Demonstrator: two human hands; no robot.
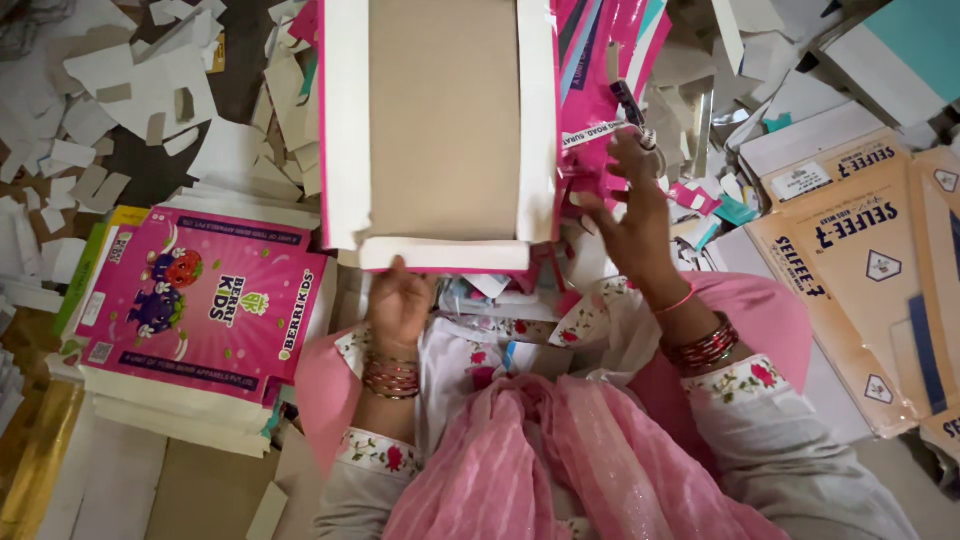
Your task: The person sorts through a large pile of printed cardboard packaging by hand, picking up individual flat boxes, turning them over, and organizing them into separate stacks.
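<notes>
Right in the middle, in front of the person, lies a flat brown cardboard box panel (pixel 445 115) with white folded flaps on three sides and a thin pink edge. It rests above the person's lap, with its near flap (pixel 443 254) turned toward them.

The left hand (pixel 400 305) sits at that near flap. Its fingers are curled over the flap's edge and press on it (the thumb side is hidden, so a full pinch cannot be told). Red and gold bangles ring the wrist.

The right hand (pixel 635 220) is just beside the right flap (pixel 537 120). Its fingers are spread wide and hold nothing. They hover over a pile of pink printed sheets (pixel 600 60).

A stack of pink printed box sheets (pixel 200 300) with cartoon berries lies to the left, near the left arm. Brown flat cartons (pixel 860 260) lie well apart on the right. White and brown paper scraps (pixel 130 90) cover the floor all around. A pink scarf (pixel 560 460) hangs down over the person's lap.
</notes>
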